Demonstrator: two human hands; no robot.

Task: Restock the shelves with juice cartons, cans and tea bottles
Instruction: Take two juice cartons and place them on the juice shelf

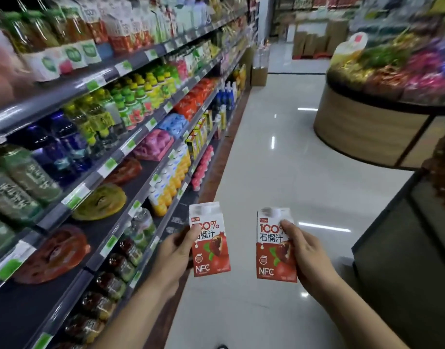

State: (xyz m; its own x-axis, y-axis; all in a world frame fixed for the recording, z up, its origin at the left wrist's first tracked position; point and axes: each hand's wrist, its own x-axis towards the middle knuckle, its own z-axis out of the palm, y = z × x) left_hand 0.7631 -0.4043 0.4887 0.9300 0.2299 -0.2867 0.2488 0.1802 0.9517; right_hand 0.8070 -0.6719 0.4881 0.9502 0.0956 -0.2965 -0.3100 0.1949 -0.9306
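Note:
I hold two red-and-white pomegranate juice cartons upright over the aisle floor, labels facing me. My left hand (174,253) grips the left carton (209,244) from its left side, thumb across the front. My right hand (305,258) grips the right carton (274,250) from its right side, thumb on the label. The drink shelves (108,167) run along my left, stocked with bottles, cartons and packs. Similar red-and-white cartons (120,34) stand on the top shelf.
A round wooden display island (362,127) piled with packaged goods stands at the right. A dark counter or cart (405,260) sits close at my lower right. Glossy white floor (279,159) runs down the aisle. Cardboard boxes (314,41) stand at the far end.

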